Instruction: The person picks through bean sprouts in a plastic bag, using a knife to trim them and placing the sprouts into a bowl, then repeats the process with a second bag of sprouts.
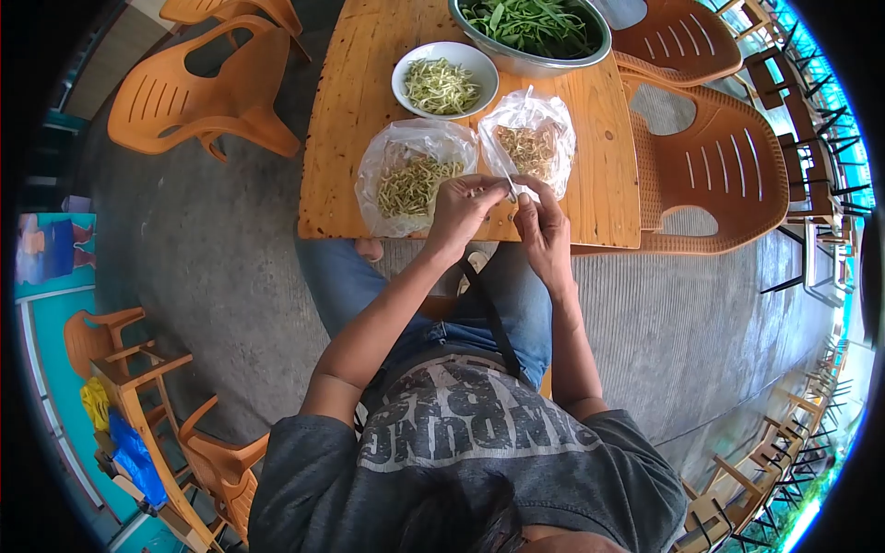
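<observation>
Left hand [461, 214] and right hand [546, 226] fingertip-pinching one thin pale sprout [509, 173] between them. Crinkly clear bag [370, 189], tangled sprouts [415, 184] inside, just left of left hand; smooth round bowl [478, 68] farther ahead.

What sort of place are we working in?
Probably a casual eatery: orange plastic armchairs near a wooden table, bean sprouts in a white bowl, and rows of more furniture at far right.

Pale strand [509, 174] at your fingertips [525, 199].
You see it thin, whitish, slightly tilted, its upper end projecting.
</observation>
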A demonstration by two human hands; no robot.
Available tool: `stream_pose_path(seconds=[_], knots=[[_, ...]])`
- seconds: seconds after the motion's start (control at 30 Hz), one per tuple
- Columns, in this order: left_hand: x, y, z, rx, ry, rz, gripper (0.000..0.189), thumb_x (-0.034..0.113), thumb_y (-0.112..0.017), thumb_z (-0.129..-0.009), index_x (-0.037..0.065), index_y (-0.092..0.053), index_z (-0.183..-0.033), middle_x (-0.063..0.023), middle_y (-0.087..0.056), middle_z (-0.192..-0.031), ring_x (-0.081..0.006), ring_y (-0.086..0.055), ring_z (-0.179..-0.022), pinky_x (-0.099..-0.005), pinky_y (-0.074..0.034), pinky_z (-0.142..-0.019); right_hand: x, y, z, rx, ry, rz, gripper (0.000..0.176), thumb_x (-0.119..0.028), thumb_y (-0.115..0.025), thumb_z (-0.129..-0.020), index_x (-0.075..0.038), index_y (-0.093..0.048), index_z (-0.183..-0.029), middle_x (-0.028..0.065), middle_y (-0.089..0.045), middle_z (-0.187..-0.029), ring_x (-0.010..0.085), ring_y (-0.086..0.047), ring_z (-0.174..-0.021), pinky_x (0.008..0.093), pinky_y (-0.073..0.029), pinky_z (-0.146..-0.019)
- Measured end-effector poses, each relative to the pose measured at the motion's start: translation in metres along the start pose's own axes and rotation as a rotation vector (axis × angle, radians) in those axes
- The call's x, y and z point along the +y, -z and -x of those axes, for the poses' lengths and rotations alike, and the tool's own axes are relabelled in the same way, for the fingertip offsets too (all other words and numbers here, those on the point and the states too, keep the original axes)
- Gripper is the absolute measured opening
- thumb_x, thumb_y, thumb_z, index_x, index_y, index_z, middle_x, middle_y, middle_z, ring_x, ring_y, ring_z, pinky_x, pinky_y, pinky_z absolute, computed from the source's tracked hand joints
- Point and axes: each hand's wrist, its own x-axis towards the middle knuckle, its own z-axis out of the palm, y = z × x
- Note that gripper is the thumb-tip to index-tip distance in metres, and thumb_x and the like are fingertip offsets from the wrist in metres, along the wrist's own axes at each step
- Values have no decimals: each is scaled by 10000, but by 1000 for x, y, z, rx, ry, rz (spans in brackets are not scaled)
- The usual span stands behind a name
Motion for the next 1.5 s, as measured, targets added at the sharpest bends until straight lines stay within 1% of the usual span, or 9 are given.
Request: stream_pose_path(seconds=[0.13, 0.2, 0.3, 0.37, 0.5, 0.73, 0.93, 1.1, 1.5], knots=[[2, 4, 16, -117, 136, 186, 146, 147, -593, -874, 26, -644, -937, -18, -615, -755, -51, -490, -598, -200, -401, -552, -13, 7, -11, 21, -137, -276, 318, -262, -465, -984, -58, -494, -1226, -73, -377, -609, 13, -307, -504, 182, -248, -443], [5, 8, 34, -157, 298, 543, 142, 150, -567, -885, 33, -596, -961, -53, -619, -818, -71, -514, -622, -210, -434, -574, -23, 22, -23, 29, -182, -93, 378, -299, -545, -944, -36, -518, -1214, -50, -395, -571, 29, -338, -495, 208, -271, -431], [1, 24, 55, -278, 451, 713, 107, 129, -524, -884, 52, -550, -955, -70, -587, -833, -103, -527, -655, -223, -456, -606, -7, 37, -44, 57, 19, 685, 342, -302, -693, -818, -26, -659, -1017, 48, -478, -511, 106, -442, -469, 290, -368, -462], [-2, 33, 66, -297, 492, 750, 109, 114, -516, -873, 46, -553, -950, -49, -560, -804, -96, -502, -635, -217, -441, -601, 4, 39, -52, 151, 54, 770, 247, -251, -707, -786, -31, -672, -893, 83, -556, -546, 184, -537, -482, 317, -427, -511], [12, 54, 81, -265, 333, 611, 125, 130, -509, -874, 39, -563, -939, -22, -536, -762, -74, -458, -602, -194, -394, -555, 9, 42, -60, 176, 67, 779, 204, -203, -703, -757, -12, -647, -798, 113, -606, -594, 252, -596, -529, 354, -466, -558], [23, 135, 79, 22, 75, 483, 164, 181, -451, -904, 61, -541, -838, -7, -536, -734, -54, -460, -592, -193, -368, -512, -5, 32, -65, 200, 101, 777, 153, -127, -655, -759, 4, -662, -837, 136, -634, -664, 203, -618, -575, 327, -471, -571], [19, 164, 66, 295, 82, 203, 186, 212, -507, -926, 41, -579, -917, 9, -550, -768, -37, -471, -591, -188, -366, -501, -47, -30, -62, 89, 310, 513, 166, -95, -642, -772, -4, -675, -907, 156, -649, -724, 202, -637, -615, 319, -484, -583], [-5, 158, 52, 255, 92, 152, 163, 199, -537, -922, 47, -593, -938, 21, -545, -757, -29, -455, -570, -172, -353, -496, -40, -116, -66, -320, 402, 586, 156, -154, -673, -732, -3, -637, -746, 187, -629, -744, 358, -615, -668, 412, -487, -609], [-13, 154, 53, 283, 48, 198, 166, 136, -521, -917, 2, -610, -956, 5, -565, -739, -33, -464, -606, -190, -392, -550, -18, -151, -80, -307, 268, 827, 215, -216, -664, -728, -8, -652, -781, 194, -646, -798, 364, -636, -751, 432, -511, -669]])
